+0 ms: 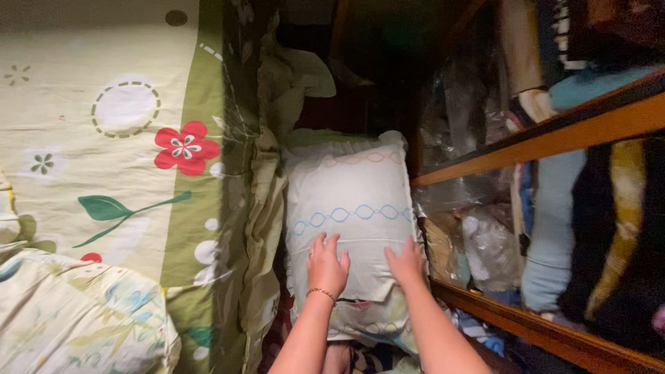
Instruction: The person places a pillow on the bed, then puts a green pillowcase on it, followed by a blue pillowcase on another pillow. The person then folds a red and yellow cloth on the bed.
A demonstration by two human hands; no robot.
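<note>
Pillow (pixel 346 201) sits wedged in the gap between the bed's flowered sheet (pixel 104 138) and the wooden shelf (pixel 554 135). Left hand (pixel 327 266) lies flat on it, grip spread; right hand (pixel 406 263) presses beside it, grip spread too.

Matt woven cloth w/ stitched chain trim is seen on the pillow (pixel 350 208) under both palms. Just left of the grip, soft printed cotton on the bedsheet (pixel 104 138). Right of it, varnished, semi-gloss wood on the shelf (pixel 554 131); crinkled glossy plastic on the bags (pixel 485 242).
</note>
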